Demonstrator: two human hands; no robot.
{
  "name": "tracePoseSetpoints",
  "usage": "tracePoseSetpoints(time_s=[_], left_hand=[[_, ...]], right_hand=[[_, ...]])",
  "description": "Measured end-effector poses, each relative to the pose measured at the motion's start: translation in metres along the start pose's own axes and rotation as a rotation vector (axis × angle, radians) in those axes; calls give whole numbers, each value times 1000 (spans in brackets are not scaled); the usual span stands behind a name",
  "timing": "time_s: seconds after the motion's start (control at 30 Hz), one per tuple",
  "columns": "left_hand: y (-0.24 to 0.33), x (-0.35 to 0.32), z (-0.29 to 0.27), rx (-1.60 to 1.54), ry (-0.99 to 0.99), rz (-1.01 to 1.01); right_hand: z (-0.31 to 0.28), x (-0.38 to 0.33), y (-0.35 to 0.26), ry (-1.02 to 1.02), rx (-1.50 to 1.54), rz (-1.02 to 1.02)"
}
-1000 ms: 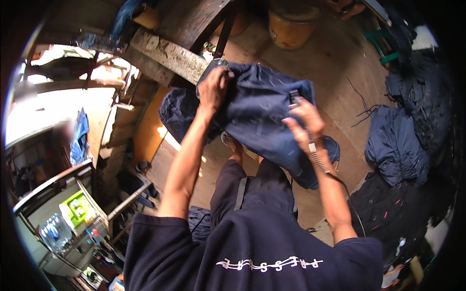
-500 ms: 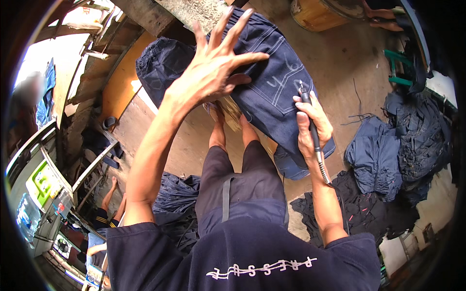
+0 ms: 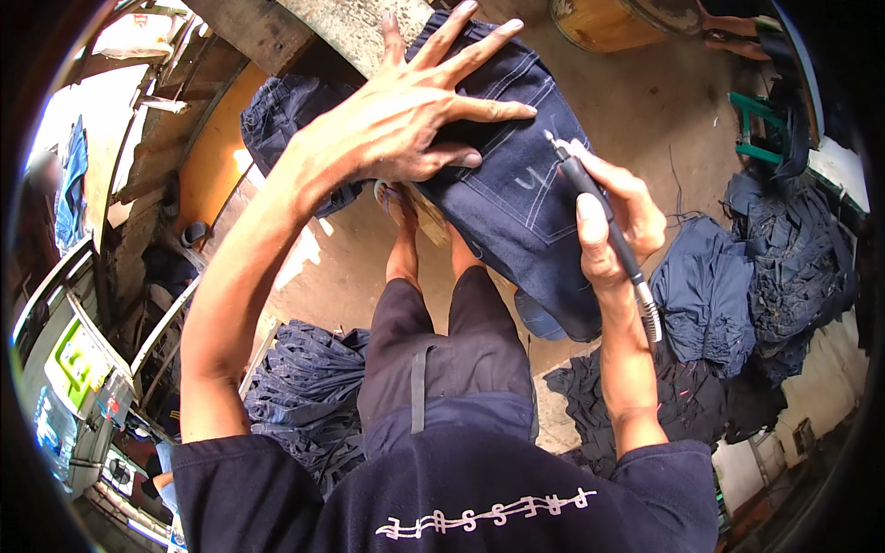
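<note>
Dark blue denim trousers [image 3: 502, 207] lie across a raised support in front of me, a stitched patch pocket facing up with pale marks on its cloth. My left hand [image 3: 406, 120] rests on the trousers, palm down, fingers spread wide. In my right hand [image 3: 622, 207] is a black pen-shaped rotary tool handpiece [image 3: 599, 195], gripped between thumb and fingers. A coiled spring sleeve trails from its lower end along my wrist. Its thin metal tip points at the pocket, close to the pale marks; whether it touches the cloth I cannot tell.
Bunched dark garments [image 3: 309, 387] lie left of my legs. To the right are blue clothes [image 3: 705, 295] and a black cloth heap [image 3: 645, 387]. A green stool [image 3: 758, 127] and a round wooden drum [image 3: 604, 32] stand farther off. A concrete block [image 3: 364, 32] lies beyond the trousers.
The handpiece tip has moved up and left over the pocket, with the tool tilted more. My left hand has shifted slightly right, still spread. Some pale pocket marks look fainter or covered.
</note>
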State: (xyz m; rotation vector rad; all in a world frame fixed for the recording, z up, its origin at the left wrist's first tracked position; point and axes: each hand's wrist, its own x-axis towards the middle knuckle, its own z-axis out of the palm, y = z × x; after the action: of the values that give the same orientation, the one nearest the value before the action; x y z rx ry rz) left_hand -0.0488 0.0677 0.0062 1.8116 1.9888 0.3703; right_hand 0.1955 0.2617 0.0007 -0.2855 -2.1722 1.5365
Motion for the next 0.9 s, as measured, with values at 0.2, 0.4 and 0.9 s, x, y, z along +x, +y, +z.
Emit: tracePoseSetpoints(time_s=[0.2,0.4,0.9], left_hand=[[-8,1,5,-26,78,41],[-12,0,10,80,-8,-11],[-11,-1,10,32,-9,-32]], right_hand=[[21,18,9,-206,-113,-234],[35,20,12,-219,-137,-288],[39,20,14,-264,-148,-324]])
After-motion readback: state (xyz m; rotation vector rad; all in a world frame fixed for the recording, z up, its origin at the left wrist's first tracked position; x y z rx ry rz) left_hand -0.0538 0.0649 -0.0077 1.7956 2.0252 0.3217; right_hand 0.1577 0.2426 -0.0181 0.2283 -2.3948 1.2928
